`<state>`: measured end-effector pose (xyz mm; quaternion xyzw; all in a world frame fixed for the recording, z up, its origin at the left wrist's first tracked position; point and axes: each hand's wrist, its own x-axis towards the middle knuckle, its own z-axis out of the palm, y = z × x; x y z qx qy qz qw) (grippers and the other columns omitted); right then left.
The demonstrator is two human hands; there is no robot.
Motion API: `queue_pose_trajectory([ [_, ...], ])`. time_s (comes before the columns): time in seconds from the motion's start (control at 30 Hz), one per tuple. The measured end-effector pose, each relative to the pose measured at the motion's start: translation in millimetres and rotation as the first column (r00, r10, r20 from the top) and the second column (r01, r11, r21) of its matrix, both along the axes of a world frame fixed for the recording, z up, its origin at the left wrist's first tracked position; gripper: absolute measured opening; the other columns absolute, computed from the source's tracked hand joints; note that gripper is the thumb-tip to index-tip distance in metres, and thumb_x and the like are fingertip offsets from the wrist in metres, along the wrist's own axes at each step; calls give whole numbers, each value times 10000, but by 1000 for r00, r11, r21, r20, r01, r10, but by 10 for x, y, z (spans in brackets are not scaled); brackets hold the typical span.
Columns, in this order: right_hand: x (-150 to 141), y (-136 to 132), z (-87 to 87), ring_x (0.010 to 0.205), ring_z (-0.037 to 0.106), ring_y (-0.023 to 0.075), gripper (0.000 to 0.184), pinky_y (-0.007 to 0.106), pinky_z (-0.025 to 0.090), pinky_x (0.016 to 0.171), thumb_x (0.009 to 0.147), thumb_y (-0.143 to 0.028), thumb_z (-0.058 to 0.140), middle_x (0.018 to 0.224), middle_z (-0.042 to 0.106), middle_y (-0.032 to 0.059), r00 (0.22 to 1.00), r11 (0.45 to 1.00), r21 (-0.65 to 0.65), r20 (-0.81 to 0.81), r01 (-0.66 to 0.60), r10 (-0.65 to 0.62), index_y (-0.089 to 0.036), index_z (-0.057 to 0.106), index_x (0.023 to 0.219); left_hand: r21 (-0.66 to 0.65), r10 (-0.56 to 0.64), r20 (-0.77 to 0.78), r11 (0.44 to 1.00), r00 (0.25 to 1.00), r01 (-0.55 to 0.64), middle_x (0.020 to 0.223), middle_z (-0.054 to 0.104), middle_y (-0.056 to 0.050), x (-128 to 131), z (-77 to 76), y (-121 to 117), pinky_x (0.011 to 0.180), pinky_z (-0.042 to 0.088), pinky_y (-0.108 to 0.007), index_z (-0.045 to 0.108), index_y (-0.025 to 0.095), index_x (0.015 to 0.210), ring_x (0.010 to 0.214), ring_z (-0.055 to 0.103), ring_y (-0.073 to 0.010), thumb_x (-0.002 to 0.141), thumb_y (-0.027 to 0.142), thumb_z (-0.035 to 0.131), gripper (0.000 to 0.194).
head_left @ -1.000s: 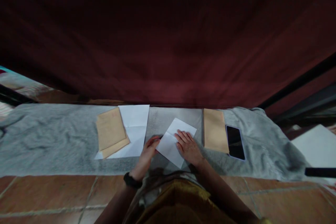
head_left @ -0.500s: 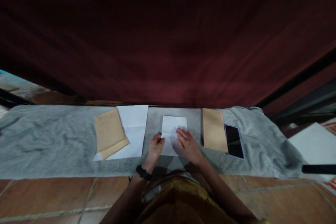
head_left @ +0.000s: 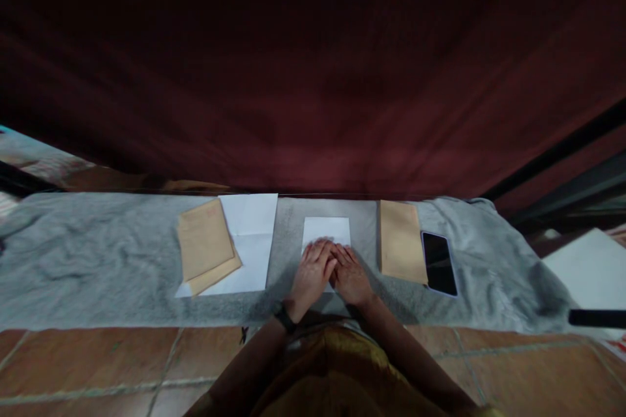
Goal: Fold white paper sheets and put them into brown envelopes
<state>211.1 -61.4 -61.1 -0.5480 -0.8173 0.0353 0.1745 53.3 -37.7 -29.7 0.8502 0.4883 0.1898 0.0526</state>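
Note:
A folded white sheet of paper (head_left: 327, 227) lies flat on the grey cloth, straight in front of me. My left hand (head_left: 312, 272) rests palm down on it, fingers stretched forward, with a dark band on the wrist. Beside it and touching it, my right hand (head_left: 351, 277) also lies flat on the paper, fingers extended. The two hands meet over the sheet's middle and cover most of its lower half. Neither hand grips anything.
On the left, brown envelopes (head_left: 205, 241) overlap a larger creased white sheet (head_left: 254, 234). To the right lie a stack of brown envelopes (head_left: 401, 241) and a phone (head_left: 439, 264). Grey cloth (head_left: 107, 260) covers the surface; a dark red curtain (head_left: 313, 111) hangs behind.
My left hand has let go of the paper's left edge and moved right, flattening onto the sheet against my right hand. The right hand has stayed on the paper.

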Motion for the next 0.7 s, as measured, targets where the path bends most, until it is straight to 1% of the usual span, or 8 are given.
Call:
queue_pose_trajectory([
  [0.07, 2, -22, -30, 1465, 438, 230, 498, 448, 310, 1245, 1023, -224, 451, 1558, 506, 130, 1000, 999, 29, 11, 20, -20, -137, 499, 1511, 2, -43, -40, 999, 998, 43, 1541, 524, -149, 40, -99, 37, 1190, 377, -464, 444, 119, 1511, 1446, 465, -260, 1071, 397, 348, 529],
  [0.17, 37, -103, -45, 1471, 432, 239, 497, 459, 323, 1239, 1038, -235, 423, 1570, 487, 146, 997, 993, 80, 0, 83, -83, -106, 484, 1514, 0, -15, -96, 1000, 995, 15, 1622, 410, -156, -30, -218, 39, 1244, 303, -477, 332, 99, 1582, 1527, 343, -260, 1066, 456, 341, 628],
  [0.3, 125, -252, -27, 1472, 433, 275, 527, 489, 349, 1223, 1058, -298, 418, 1576, 470, 169, 989, 982, 119, -30, 149, -146, -85, 437, 1539, 7, 44, -121, 999, 992, -44, 1645, 358, -164, -169, -270, -5, 1266, 270, -461, 296, 79, 1600, 1547, 298, -260, 1060, 454, 333, 659],
  [0.37, 154, -302, -30, 1470, 436, 288, 543, 499, 354, 1220, 1058, -312, 416, 1579, 463, 174, 986, 979, 114, -28, 167, -165, -87, 418, 1553, 2, 94, -117, 996, 989, -94, 1644, 350, -180, -152, -269, -15, 1269, 262, -487, 305, 67, 1596, 1544, 303, -281, 1057, 448, 337, 661],
  [0.43, 159, -325, -47, 1467, 441, 293, 549, 504, 345, 1227, 1055, -309, 417, 1576, 465, 177, 984, 979, 104, -21, 178, -177, -88, 416, 1557, -12, 106, -100, 994, 989, -108, 1638, 358, -182, -52, -256, -5, 1268, 263, -504, 316, 76, 1594, 1537, 318, -289, 1060, 427, 334, 640],
  [0.47, 154, -329, -58, 1465, 444, 292, 548, 506, 336, 1233, 1050, -299, 421, 1571, 472, 178, 983, 978, 101, -16, 181, -181, -88, 419, 1556, -23, 79, -88, 996, 993, -81, 1637, 368, -169, 22, -246, 10, 1267, 266, -503, 327, 94, 1593, 1535, 324, -282, 1064, 411, 326, 617],
  [0.6, 116, -333, -82, 1460, 452, 292, 546, 515, 306, 1248, 1021, -230, 446, 1541, 510, 184, 984, 979, 103, 3, 175, -176, -100, 435, 1552, -66, -116, -50, 991, 992, 112, 1631, 405, -88, 326, -204, 155, 1269, 275, -475, 400, 169, 1566, 1537, 322, -230, 1086, 355, 271, 531],
  [0.7, 97, -332, -44, 1451, 464, 294, 536, 512, 301, 1251, 1031, -262, 452, 1532, 525, 173, 981, 976, 101, -13, 193, -193, -114, 449, 1546, -33, -119, -36, 993, 992, 117, 1625, 411, -99, 400, -201, 348, 1267, 276, -478, 401, 161, 1563, 1536, 324, -224, 1088, 359, 278, 529],
])
